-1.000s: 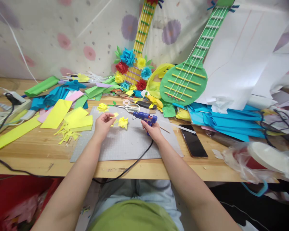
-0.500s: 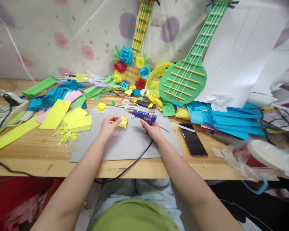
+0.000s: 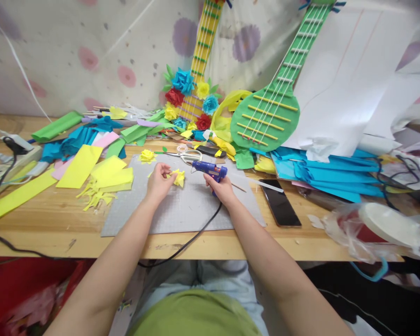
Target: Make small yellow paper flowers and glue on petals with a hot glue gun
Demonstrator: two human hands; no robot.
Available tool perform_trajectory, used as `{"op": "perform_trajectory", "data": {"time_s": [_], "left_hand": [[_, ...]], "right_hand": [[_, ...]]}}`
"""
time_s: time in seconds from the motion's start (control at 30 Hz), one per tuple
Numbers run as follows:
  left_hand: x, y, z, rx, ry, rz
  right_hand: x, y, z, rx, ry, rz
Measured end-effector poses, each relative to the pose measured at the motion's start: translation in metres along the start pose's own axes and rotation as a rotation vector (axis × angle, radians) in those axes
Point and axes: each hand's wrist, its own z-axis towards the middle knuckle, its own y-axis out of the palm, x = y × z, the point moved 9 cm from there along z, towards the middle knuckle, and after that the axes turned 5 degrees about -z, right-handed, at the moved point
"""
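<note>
My left hand (image 3: 158, 179) is closed in a pinch on a small yellow paper flower (image 3: 178, 177) just above the grey cutting mat (image 3: 189, 210). My right hand (image 3: 221, 188) grips a blue glue gun (image 3: 210, 170), nozzle pointing left towards the flower, a short gap between them. The gun's black cord (image 3: 192, 240) trails over the mat and off the table's front edge. A second yellow paper flower (image 3: 147, 156) lies at the mat's far left corner.
Scissors (image 3: 187, 155) lie beyond the mat. A black phone (image 3: 279, 208) lies to the right. Yellow, green and blue paper sheets (image 3: 87, 163) cover the left. Two paper guitars (image 3: 266, 116) lean at the back. A bagged white roll (image 3: 388, 228) sits right; a power strip (image 3: 10, 149) far left.
My left hand has brought a small yellow scrap to the paper flower and now pinches the flower itself. The right hand with the glue gun has barely shifted.
</note>
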Motion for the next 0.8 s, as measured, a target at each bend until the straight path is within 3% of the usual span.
{"op": "perform_trajectory", "data": {"time_s": [0.2, 0.43, 0.6, 0.8], "left_hand": [[0.006, -0.004, -0.002, 0.028, 0.036, 0.174], [0.018, -0.007, -0.003, 0.107, 0.182, 0.25], [0.016, 0.009, -0.001, -0.034, 0.207, 0.156], [0.001, 0.017, 0.003, -0.083, 0.065, -0.004]], "right_hand": [[-0.001, 0.0, 0.0, 0.008, 0.001, 0.008], [0.0, 0.0, 0.0, -0.002, -0.002, -0.011], [0.001, 0.0, 0.001, -0.001, 0.0, -0.013], [0.0, 0.001, 0.0, -0.009, -0.011, 0.006]]}}
